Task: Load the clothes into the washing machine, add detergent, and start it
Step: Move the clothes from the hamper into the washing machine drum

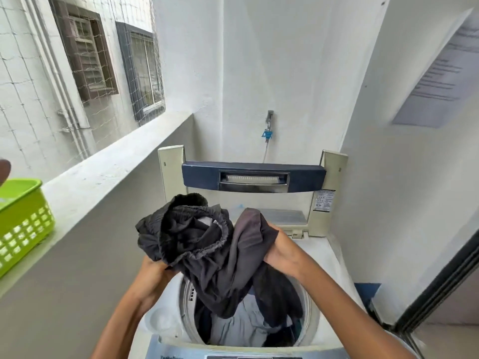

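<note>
A top-loading washing machine (324,257) stands in front of me with its lid (254,177) folded upright at the back. Above the open drum I hold a bundle of dark grey clothes (207,244). My left hand (155,273) grips its lower left side, and my right hand (278,248) grips its right side. The bundle's lower end hangs into the drum. Inside the drum lie a light blue-grey garment (241,325) and other dark pieces.
A green plastic basket (23,224) sits on the concrete ledge (108,174) at left. A wall tap (269,125) with a hose is behind the machine. White walls close in at back and right; a dark door frame (445,281) stands at right.
</note>
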`<state>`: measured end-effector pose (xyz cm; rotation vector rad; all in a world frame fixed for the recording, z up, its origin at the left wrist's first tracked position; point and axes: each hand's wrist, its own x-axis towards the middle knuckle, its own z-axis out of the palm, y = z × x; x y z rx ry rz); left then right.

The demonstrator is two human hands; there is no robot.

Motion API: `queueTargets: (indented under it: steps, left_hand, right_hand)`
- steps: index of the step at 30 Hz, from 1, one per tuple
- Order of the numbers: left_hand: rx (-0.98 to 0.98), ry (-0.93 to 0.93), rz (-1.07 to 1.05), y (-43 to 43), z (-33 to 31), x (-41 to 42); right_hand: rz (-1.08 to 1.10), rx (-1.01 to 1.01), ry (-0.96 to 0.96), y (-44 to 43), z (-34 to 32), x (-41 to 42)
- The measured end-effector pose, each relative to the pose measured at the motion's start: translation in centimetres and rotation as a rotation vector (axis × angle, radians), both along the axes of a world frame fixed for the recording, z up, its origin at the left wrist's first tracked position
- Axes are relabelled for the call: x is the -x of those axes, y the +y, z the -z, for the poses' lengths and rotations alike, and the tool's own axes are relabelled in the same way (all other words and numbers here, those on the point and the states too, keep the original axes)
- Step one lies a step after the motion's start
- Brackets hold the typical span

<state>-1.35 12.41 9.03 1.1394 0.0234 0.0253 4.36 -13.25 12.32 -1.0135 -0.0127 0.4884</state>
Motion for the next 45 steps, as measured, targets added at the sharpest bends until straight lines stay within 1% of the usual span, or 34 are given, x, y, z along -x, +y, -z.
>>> queueTargets:
  steps: [1,2,3,4,5,6,7,9,10,11,12,13,15,17,18,19,20,21,22,23,24,25,28,31,32,34,36,39,40,41,42,43,44,45]
  left_hand:
    - [0.034,0.004,-0.003,-0.2,0.0,0.0]
    - [0.062,0.004,-0.003,-0.4,0.0,0.1]
    - [0.080,-0.004,0.003,-0.8,-0.1,0.1]
    - [0.092,-0.017,0.013,-1.2,-0.2,0.2]
    - [0.113,-0.024,0.023,-1.6,-0.4,0.3]
    - [0.144,-0.021,0.030,-2.1,-0.3,0.2]
    - [0.174,-0.016,0.041,-2.5,-0.3,0.0]
    - [0.157,-0.020,0.062,-3.5,-0.5,-0.4]
    - [0.128,-0.032,0.082,-4.1,-0.6,-0.6]
    - [0.109,-0.045,0.104,-4.9,-1.0,-0.7]
    - [0.096,-0.059,0.129,-5.5,-1.3,-0.7]
    - [0.070,-0.068,0.157,-6.1,-1.4,-0.9]
    - [-0.061,-0.065,0.196,-6.7,-1.8,-1.2]
    - [-0.200,-0.044,0.299,-6.8,-2.4,-1.4]
    - [-0.202,-0.047,0.381,-6.7,-2.6,-1.6]
    - [-0.124,-0.054,0.461,-6.6,-2.8,-1.6]
    - [0.015,-0.040,0.499,-6.5,-3.2,-1.7]
    - [0.163,0.008,0.485,-6.5,-3.6,-1.9]
    - [0.264,0.067,0.441,-6.4,-3.8,-2.2]
    - [0.299,0.121,0.385,-6.3,-3.9,-2.6]
    - [0.281,0.158,0.322,-6.2,-4.0,-3.1]
    - [0.233,0.155,0.257,-5.9,-4.2,-3.6]
    - [0.114,0.026,0.089,-4.9,-6.2,-4.9]
    - [0.014,-0.137,-0.152,-3.8,-9.7,-5.9]
    - [-0.035,-0.186,-0.229,-3.5,-10.9,-6.1]
    - [-0.187,-0.298,-0.385,-2.8,-12.8,-6.7]
    - [-0.313,-0.383,-0.520,-1.9,-13.8,-7.3]
    - [-0.488,-0.365,-0.618,-0.3,-14.1,-8.1]
    - [-0.551,-0.348,-0.617,0.1,-13.8,-8.4]
    - [-0.639,-0.340,-0.621,0.3,-13.5,-8.5]
    - [-0.746,-0.343,-0.639,0.4,-13.0,-8.5]
    - [-0.834,-0.349,-0.661,0.4,-12.5,-8.5]
    - [-0.890,-0.360,-0.689,0.4,-12.0,-8.4]
    - [-0.927,-0.363,-0.722,0.5,-11.5,-8.3]
  right_hand:
    - [-0.025,0.128,-0.055,-0.5,-0.5,-0.1]
    - [-0.073,0.389,-0.150,-1.2,-0.9,-0.2]
    - [-0.182,0.741,-0.261,-2.0,-1.2,-0.3]
    - [-0.339,1.112,-0.372,-2.9,-1.2,-0.6]
    - [-0.463,1.362,-0.434,-3.7,-1.1,-0.9]
    - [-0.507,1.428,-0.436,-4.1,-1.1,-0.9]
    - [-0.470,1.314,-0.397,-4.2,-1.4,-0.6]
    - [-0.314,0.866,-0.327,-3.3,-2.2,0.2]
    - [-0.250,0.687,-0.296,-2.7,-2.6,0.7]
    - [-0.227,0.579,-0.270,-2.3,-2.9,1.0]
    - [-0.219,0.537,-0.261,-1.8,-3.0,1.2]
    - [-0.216,0.554,-0.256,-1.3,-3.0,1.4]
    - [-0.174,0.577,-0.272,-0.5,-2.7,1.5]
    - [0.002,0.546,-0.326,-0.3,-2.7,1.1]
    - [0.089,0.535,-0.349,-0.4,-2.9,0.9]
    - [0.153,0.513,-0.368,-0.6,-3.1,0.7]
    - [0.189,0.493,-0.391,-1.0,-3.4,0.4]
    - [0.212,0.471,-0.420,-1.3,-3.9,0.3]
    - [0.232,0.458,-0.450,-1.6,-4.5,0.2]
    - [0.258,0.449,-0.473,-2.0,-5.0,0.0]
    - [0.298,0.449,-0.488,-2.4,-5.6,-0.3]
    - [0.349,0.445,-0.494,-2.8,-6.3,-0.5]
    - [0.526,0.357,-0.424,-4.2,-8.2,-1.0]
    - [0.731,0.160,-0.272,-6.3,-10.4,-1.7]
    - [0.793,0.116,-0.254,-7.2,-11.3,-1.9]
    - [0.866,0.064,-0.279,-8.5,-12.8,-2.2]
    - [0.919,0.105,-0.341,-9.5,-13.8,-2.4]
    - [1.003,0.359,-0.479,-10.6,-14.5,-2.5]
    - [1.031,0.486,-0.530,-11.0,-14.5,-2.5]
    - [1.058,0.664,-0.580,-11.3,-14.6,-2.5]
    - [1.087,0.893,-0.614,-11.7,-14.5,-2.5]
    - [1.111,1.128,-0.612,-12.2,-14.5,-2.5]
    - [1.108,1.300,-0.575,-12.5,-14.4,-2.4]
    - [1.056,1.365,-0.507,-12.9,-14.4,-2.3]
